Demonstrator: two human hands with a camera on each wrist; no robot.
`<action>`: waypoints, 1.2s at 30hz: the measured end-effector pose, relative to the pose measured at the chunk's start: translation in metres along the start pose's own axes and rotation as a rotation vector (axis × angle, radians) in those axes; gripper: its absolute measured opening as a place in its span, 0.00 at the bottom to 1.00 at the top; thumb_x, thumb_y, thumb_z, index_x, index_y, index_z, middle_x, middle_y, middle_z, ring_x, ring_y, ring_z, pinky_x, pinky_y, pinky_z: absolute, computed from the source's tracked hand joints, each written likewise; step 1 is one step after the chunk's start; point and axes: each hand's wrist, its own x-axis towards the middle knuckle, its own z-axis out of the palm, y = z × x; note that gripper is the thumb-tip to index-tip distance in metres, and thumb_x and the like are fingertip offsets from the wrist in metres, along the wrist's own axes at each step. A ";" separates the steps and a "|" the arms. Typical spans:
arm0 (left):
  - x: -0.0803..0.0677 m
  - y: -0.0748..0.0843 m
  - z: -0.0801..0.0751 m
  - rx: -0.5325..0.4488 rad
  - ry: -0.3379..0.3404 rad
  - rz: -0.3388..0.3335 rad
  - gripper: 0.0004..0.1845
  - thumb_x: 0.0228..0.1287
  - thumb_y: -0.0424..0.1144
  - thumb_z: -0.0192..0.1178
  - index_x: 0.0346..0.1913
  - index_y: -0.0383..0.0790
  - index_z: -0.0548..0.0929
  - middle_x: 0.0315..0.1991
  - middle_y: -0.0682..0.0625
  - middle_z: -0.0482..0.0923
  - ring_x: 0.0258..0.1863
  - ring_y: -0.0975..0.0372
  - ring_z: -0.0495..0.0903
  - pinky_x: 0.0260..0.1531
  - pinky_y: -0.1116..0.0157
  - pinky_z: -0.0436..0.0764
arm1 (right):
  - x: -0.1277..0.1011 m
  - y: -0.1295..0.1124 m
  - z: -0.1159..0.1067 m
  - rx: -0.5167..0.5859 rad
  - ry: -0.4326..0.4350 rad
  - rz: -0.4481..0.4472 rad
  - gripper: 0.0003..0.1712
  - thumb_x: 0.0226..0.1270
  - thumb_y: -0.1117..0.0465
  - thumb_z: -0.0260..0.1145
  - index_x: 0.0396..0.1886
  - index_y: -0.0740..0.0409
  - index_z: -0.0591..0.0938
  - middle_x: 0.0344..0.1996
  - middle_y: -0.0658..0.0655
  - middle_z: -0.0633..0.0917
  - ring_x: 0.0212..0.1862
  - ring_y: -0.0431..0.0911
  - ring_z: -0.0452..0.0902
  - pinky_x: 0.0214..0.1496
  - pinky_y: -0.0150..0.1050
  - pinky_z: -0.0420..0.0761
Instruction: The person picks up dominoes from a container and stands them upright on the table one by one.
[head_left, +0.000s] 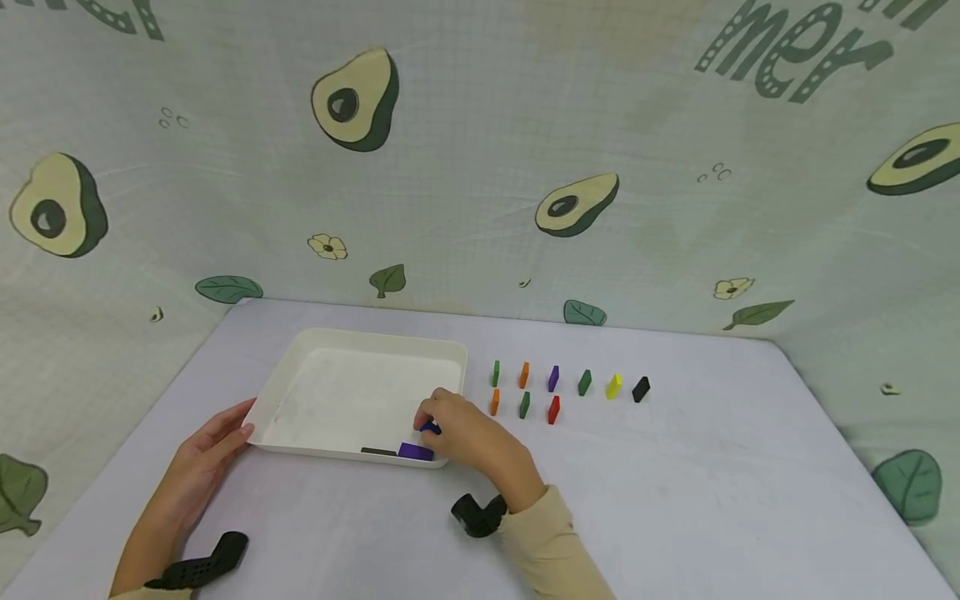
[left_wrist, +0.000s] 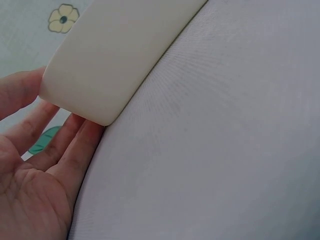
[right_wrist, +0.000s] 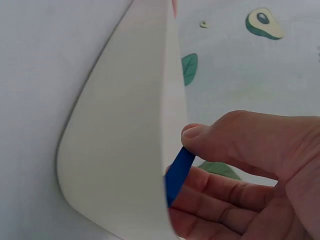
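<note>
Avocado-printed cloth hangs behind and around a pale worktop (head_left: 675, 500) on which everything stands. On the left, the left hand (head_left: 213, 450) lies with straight, relaxed fingers against the near left corner of the white tray (head_left: 300, 350); this grip is apart and only touches the tray wall, it clamps nothing. To the right of it, inside the tray along the near wall, lie a black block (head_left: 378, 452) and a purple block (head_left: 415, 452). Just above them the right hand (head_left: 468, 437) reaches over the near right corner, and its grip is closed on a blue block (head_left: 430, 428), pinched between thumb and fingers, close to the tray wall.

I judge that the pinch is small and near the block's end, so the block could slip or catch on the tray rim. Further right of this grip stand two rows of small blocks (head_left: 555, 387), upright and close together; a careless sleeve (head_left: 551, 542) could knock them down one after another
</note>
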 end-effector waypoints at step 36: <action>0.002 0.000 0.005 -0.069 0.026 0.006 0.28 0.68 0.38 0.54 0.69 0.39 0.61 0.53 0.67 0.68 0.50 0.84 0.70 0.45 0.86 0.69 | -0.059 0.014 -0.033 0.066 0.303 -0.154 0.09 0.59 0.64 0.67 0.40 0.57 0.81 0.39 0.48 0.77 0.41 0.41 0.78 0.45 0.32 0.80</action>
